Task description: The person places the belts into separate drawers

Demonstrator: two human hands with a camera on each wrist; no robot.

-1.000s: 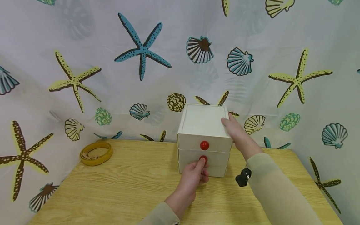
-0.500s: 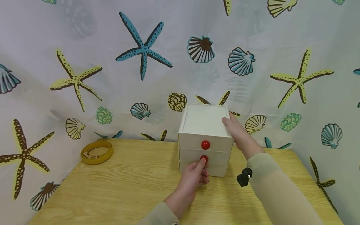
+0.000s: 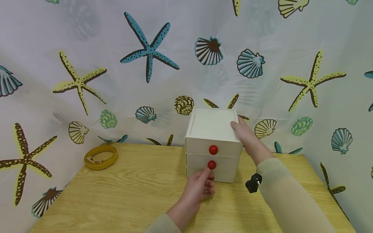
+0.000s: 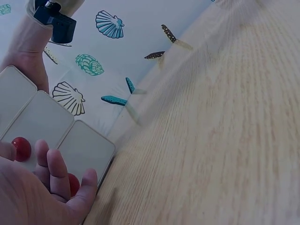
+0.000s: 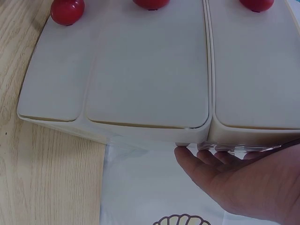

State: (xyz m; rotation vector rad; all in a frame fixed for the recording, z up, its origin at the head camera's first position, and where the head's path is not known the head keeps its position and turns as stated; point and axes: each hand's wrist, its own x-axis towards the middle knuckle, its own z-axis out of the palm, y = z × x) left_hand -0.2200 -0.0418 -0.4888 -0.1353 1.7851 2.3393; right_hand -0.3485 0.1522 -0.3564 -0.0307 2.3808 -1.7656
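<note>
A white three-drawer box [image 3: 214, 124] with red ball knobs stands at the back of the wooden table. All drawer fronts look pushed in. My left hand [image 3: 196, 191] is just below the middle red knob [image 3: 211, 164]. One fingertip is at the knob's underside; whether it touches is unclear. The other fingers are loosely bent and hold nothing, and in the left wrist view they partly cover the bottom knob [image 4: 73, 184]. At the box's right side is my right hand [image 3: 246, 134], its thumb on the top edge. In the right wrist view its fingers [image 5: 194, 166] press along the side wall.
A rolled yellow belt [image 3: 101, 157] lies at the table's back left. Behind the table hangs a curtain [image 3: 163, 97] printed with starfish and shells. A black device [image 3: 254, 183] is strapped at my right wrist.
My left hand held the middle knob half a second ago. It has let go and dropped slightly down and left. The right hand stays on the box, and the drawers look unmoved.
</note>
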